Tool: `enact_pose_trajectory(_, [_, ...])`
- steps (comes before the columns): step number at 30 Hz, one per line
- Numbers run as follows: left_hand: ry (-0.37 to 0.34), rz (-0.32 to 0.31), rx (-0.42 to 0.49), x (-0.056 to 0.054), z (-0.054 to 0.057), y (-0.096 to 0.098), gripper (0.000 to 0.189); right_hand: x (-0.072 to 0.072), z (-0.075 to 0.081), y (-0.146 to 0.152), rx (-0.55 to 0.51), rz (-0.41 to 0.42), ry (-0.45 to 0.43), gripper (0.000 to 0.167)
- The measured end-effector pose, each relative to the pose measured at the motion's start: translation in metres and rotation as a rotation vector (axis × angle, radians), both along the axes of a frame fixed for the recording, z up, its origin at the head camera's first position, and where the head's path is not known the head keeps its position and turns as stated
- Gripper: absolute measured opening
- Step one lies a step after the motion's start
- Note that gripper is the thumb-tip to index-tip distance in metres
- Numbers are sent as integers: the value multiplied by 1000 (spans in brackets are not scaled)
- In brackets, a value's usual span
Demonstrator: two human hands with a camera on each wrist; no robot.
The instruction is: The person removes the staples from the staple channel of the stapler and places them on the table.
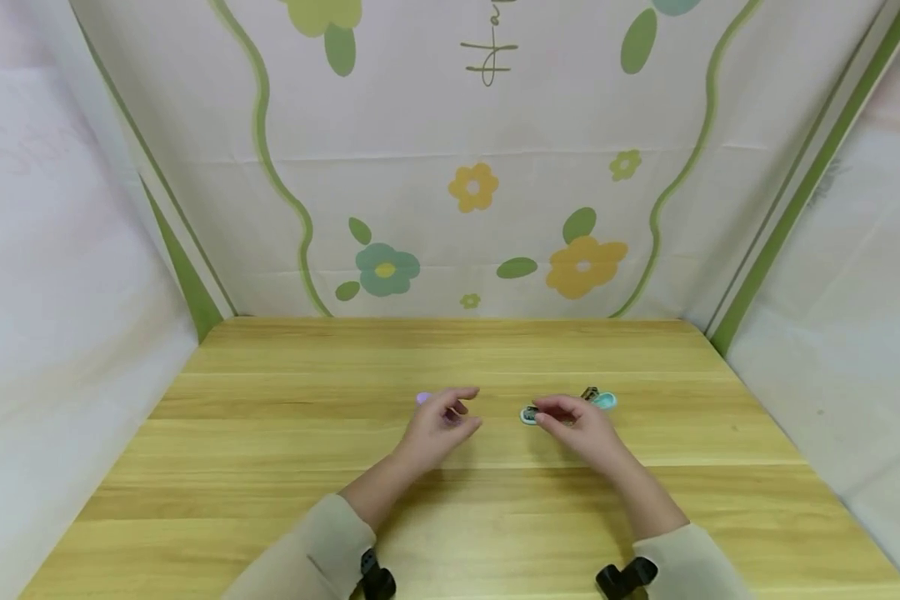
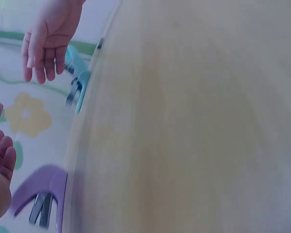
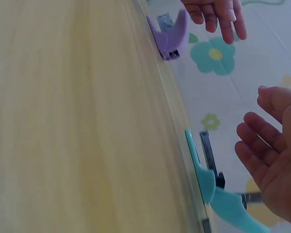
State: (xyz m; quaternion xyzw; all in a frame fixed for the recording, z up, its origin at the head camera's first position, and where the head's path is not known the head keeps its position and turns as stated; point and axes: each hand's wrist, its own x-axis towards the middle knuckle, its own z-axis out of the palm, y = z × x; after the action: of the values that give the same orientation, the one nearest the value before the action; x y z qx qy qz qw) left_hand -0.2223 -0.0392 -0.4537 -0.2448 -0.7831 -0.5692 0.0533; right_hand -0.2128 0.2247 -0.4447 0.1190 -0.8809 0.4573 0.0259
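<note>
My left hand (image 1: pixel 431 433) is over a small purple stapler (image 1: pixel 423 398), mostly hidden behind it in the head view. Its fingers are loosely bent, with space between thumb and fingertips. In the left wrist view the purple stapler (image 2: pixel 46 187) rests on the table, metal strips showing under its arched top. Over a teal stapler (image 1: pixel 605 401) is my right hand (image 1: pixel 581 429), which hides its middle. The right wrist view shows that teal stapler (image 3: pixel 208 187) spread wide, a dark metal strip standing up from it. There my right hand (image 3: pixel 279 155) has relaxed fingers with nothing between them.
The wooden table (image 1: pixel 450 350) reaches back to a white flower-print cloth (image 1: pixel 420 125). Cloth walls also stand at the left (image 1: pixel 67 250) and right (image 1: pixel 832 333). Each sleeve carries a black wrist camera, such as the right one (image 1: pixel 626 577).
</note>
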Motion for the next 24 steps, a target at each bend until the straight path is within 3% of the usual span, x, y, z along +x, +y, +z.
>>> enact_pose_trajectory(4, [41,88,4,-1,3,-28,40,-4,5,-18,15,59,19,33])
enact_pose_trajectory(10, [-61,231,53,-6,-2,-62,44,-13,9,-47,33,118,50,34])
enact_pose_trajectory(16, [-146,238,52,-14,-16,-81,53,-23,8,-77,20,141,13,35])
enact_pose_trajectory(24, [-205,216,-59,-24,-37,-84,59,-35,6,-111,62,170,-20,33])
